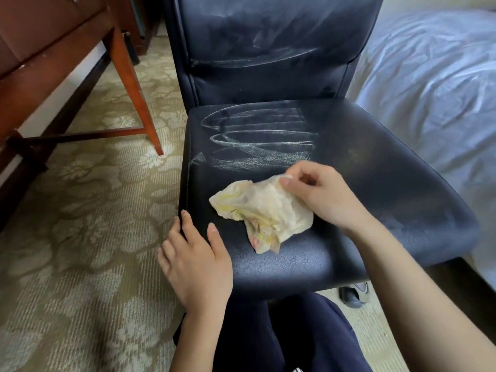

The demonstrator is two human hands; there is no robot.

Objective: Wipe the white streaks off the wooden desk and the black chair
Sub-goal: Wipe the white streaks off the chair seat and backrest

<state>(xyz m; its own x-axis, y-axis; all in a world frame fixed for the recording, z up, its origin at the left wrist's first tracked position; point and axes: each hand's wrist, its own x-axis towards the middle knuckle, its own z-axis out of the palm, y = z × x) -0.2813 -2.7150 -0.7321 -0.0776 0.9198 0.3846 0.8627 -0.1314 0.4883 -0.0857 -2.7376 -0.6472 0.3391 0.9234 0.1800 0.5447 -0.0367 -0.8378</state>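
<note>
**Cloth pinched on the chair seat**

The right hand [319,196] pinches a crumpled yellowish cloth [261,214] between thumb and curled fingers on the black chair [381,183] seat, just near of the white streaks [257,138]. The left hand [197,264] rests, fingers straight, on the seat's near left edge.

I read the seat [375,183] of the black chair [268,87] as the working surface. Its right half lies bare, open to a hand from the front edge. On the near middle, the crumpled cloth [263,208] takes up room, with the right hand [327,200] pinching its far edge. The left hand [198,264] rests on the near left corner. The white streaks [257,138] beyond the cloth lie uncovered. The backrest [268,36] closes the far side. To the left, open carpet [80,210] separates the seat from the desk leg [134,95]. To the right, the bed [429,89] stands just beside the seat.
</note>
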